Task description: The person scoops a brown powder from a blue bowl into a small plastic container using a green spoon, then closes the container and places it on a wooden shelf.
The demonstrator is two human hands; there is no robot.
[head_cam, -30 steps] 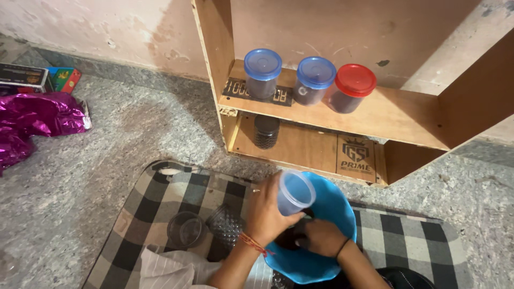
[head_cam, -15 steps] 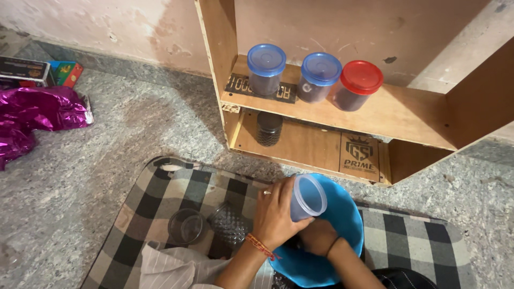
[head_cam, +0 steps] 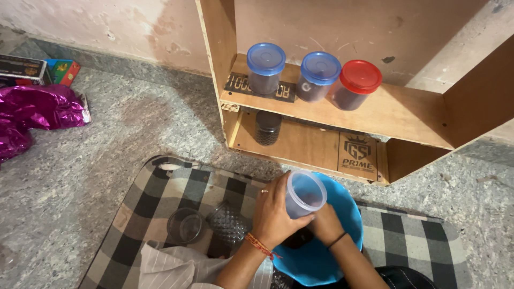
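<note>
My left hand [head_cam: 272, 213] grips a clear plastic container [head_cam: 304, 194] with no lid, tilted with its mouth up and to the right, over a blue bowl [head_cam: 349, 214]. My right hand [head_cam: 325, 223] is inside the bowl, just under and behind the container, with its fingers partly hidden. Something dark [head_cam: 297, 238] lies in the bowl below both hands. The bowl rests on a black, grey and beige checked mat [head_cam: 155, 198].
A wooden shelf [head_cam: 396, 115] ahead holds two blue-lidded jars [head_cam: 266, 60] [head_cam: 319, 69] and a red-lidded jar [head_cam: 360, 77]; a dark jar [head_cam: 266, 127] stands below. A clear cup [head_cam: 184, 226] and a textured jar [head_cam: 227, 225] sit on the mat. Pink foil [head_cam: 32, 112] and boxes [head_cam: 32, 67] lie far left.
My right hand has risen from the bowl's bottom up against the container. My left hand has shifted the container slightly to the right.
</note>
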